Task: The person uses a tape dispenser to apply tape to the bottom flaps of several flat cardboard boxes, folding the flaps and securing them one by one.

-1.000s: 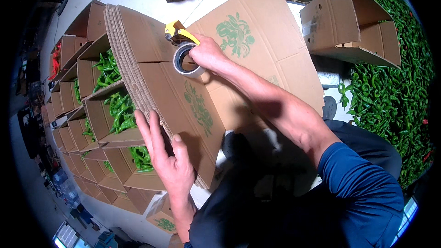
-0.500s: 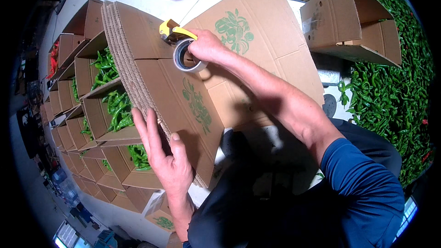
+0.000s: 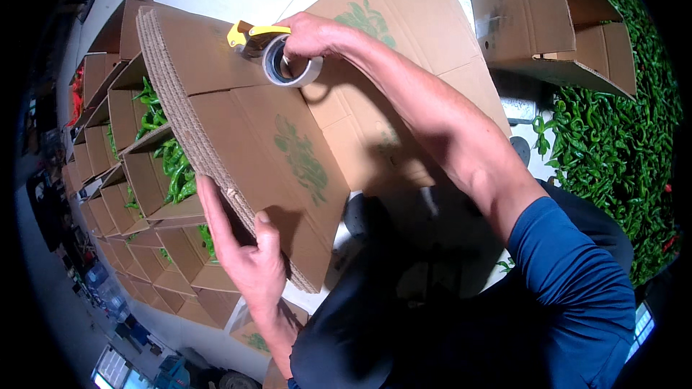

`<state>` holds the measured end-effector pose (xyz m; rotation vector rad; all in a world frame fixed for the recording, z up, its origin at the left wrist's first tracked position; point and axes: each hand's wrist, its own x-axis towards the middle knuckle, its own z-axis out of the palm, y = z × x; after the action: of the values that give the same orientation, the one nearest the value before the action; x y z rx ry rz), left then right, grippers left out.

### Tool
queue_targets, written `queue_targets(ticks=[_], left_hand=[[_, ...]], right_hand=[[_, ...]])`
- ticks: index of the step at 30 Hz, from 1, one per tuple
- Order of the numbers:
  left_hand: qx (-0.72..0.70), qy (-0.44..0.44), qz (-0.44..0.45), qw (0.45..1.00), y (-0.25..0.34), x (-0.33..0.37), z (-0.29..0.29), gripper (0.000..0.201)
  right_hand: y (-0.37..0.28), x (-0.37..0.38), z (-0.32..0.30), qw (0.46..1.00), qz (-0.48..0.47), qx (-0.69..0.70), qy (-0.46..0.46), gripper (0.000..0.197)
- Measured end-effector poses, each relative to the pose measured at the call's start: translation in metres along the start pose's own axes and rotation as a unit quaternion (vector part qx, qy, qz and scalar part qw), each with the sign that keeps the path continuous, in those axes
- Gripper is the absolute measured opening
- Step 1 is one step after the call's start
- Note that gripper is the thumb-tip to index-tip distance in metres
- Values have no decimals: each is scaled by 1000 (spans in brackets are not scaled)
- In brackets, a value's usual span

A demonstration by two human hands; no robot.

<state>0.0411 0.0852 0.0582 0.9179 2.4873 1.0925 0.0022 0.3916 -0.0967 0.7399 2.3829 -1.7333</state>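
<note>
My right hand (image 3: 315,36) is closed round a tape dispenser (image 3: 238,33) with yellow parts. Its roll of tape (image 3: 303,74) hangs below my fingers, in front of the cardboard. With my left hand (image 3: 249,263) I hold the edge of a stack of flattened cardboard boxes (image 3: 238,130), the fingers along its outer side and the thumb on the inner side. This stack leans to the left. Against its right side lies another spread of flat cardboard (image 3: 425,36) with a green vegetable print.
Open boxes (image 3: 155,173), some with green peppers (image 3: 176,173), stand in rows at the left. Red peppers (image 3: 77,97) show in one at the far left. An open box (image 3: 522,18) stands at the upper right, beside a large heap of green peppers (image 3: 605,166).
The stack of cardboard has tilted further left together with my left hand. My right hand has moved up and to the left with the tape dispenser.
</note>
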Motion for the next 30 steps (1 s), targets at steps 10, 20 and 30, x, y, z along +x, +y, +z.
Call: queue_targets(ticks=[10, 20, 30], left_hand=[[-55, 18, -5, 998, -2, 0, 4, 68], [-112, 57, -39, 991, -2, -4, 8, 66], [-133, 60, -54, 988, -2, -7, 8, 69]], right_hand=[[3, -21, -4, 997, -1, -23, -70, 51], [20, -164, 29, 975, 16, 18, -219, 71], [48, -142, 35, 955, -101, 1, -280, 37]])
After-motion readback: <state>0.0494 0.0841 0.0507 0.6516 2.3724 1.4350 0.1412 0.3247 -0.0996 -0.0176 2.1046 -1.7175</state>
